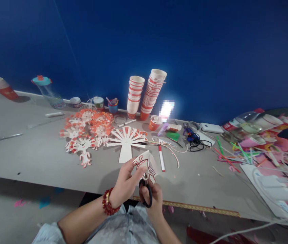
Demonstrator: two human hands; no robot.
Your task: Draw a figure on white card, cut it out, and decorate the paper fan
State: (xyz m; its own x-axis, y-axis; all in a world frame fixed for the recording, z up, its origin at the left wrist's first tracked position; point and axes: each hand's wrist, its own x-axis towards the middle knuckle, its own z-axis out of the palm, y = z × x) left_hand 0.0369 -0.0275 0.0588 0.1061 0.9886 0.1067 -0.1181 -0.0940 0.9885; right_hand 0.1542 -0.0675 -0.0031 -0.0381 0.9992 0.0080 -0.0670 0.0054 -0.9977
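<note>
The left hand (pixel 126 183) pinched the drawn-on paper (pixel 141 158) between thumb and fingers near the desk's (pixel 189 186) front edge, probably to steady its red outlines against the scissors (pixel 150 200); the right hand (pixel 156 198) curled around their handles, seemingly for control. The red-and-white marker (pixel 161 161) and fanned white paper (pixel 125 154) lay just beyond, apparently within reach

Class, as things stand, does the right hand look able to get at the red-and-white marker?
Probably yes, but not straight away: the marker lies close beyond the right hand, with nothing seen across its barrel, yet that hand holds scissors it would likely need to put down.
</note>
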